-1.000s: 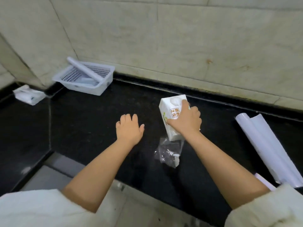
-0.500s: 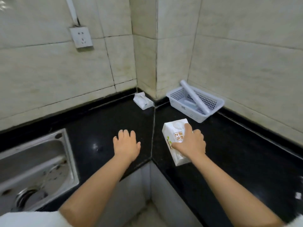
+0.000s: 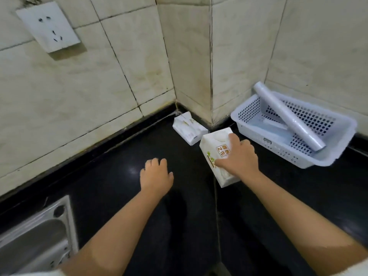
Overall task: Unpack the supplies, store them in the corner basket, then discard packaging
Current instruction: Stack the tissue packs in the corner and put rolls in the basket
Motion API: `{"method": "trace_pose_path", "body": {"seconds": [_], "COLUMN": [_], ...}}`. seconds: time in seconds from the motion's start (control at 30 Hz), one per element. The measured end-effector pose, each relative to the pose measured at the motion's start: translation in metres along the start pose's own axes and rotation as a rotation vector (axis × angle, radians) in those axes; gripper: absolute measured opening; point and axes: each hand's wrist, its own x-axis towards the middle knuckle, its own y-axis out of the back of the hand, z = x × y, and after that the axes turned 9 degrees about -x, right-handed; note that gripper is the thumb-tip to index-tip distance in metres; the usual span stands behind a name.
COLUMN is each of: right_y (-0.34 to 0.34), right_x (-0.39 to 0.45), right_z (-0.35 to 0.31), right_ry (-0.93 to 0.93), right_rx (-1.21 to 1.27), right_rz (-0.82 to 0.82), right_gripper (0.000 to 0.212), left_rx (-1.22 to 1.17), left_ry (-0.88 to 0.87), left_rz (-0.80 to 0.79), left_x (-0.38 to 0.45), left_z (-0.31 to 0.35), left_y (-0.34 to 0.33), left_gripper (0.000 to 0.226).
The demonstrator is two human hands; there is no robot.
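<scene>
My right hand (image 3: 238, 158) grips a white tissue pack (image 3: 216, 153) with orange characters, held just above the black counter (image 3: 119, 188) near the wall corner. A second white tissue pack (image 3: 188, 127) lies on the counter against the corner, just beyond the held one. The white perforated basket (image 3: 258, 128) sits to the right against the wall, with a roll of clear film (image 3: 286, 116) leaning across its rim and a flat pale packet inside. My left hand (image 3: 156, 176) hovers palm down over the counter, fingers loosely curled, holding nothing.
A steel sink (image 3: 37, 234) occupies the lower left of the counter. A white wall socket (image 3: 49, 26) is mounted on the tiled wall at upper left. Tiled walls meet in a protruding corner behind the packs.
The view has swung left and closer to the corner. My right hand has carried the tissue pack toward the corner, near the second pack and the basket. The plastic wrapper is out of view.
</scene>
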Motion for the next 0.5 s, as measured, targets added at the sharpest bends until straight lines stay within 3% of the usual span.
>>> {"method": "trace_pose_path", "body": {"seconds": [0.2,0.37,0.5], "right_y": [-0.018,-0.029,-0.035], "right_x": [0.058,0.077,0.087], "right_z": [0.0,0.013,0.022], "right_ry": [0.008,-0.028,-0.019], "right_rx": [-0.08,-0.11,-0.09], "right_rz": [-0.016,-0.046,-0.044], "right_gripper": [0.091,0.092,0.092], "left_rx": [-0.101,-0.11,-0.097], "left_ry": [-0.08,-0.155,-0.153], "left_rz": [0.075,0.062,0.053], "left_x": [0.091,0.145,0.167], "left_z": [0.04,0.075,0.082], "left_y": [-0.029,-0.054,-0.067], "left_gripper": [0.034,0.038,0.021]}}
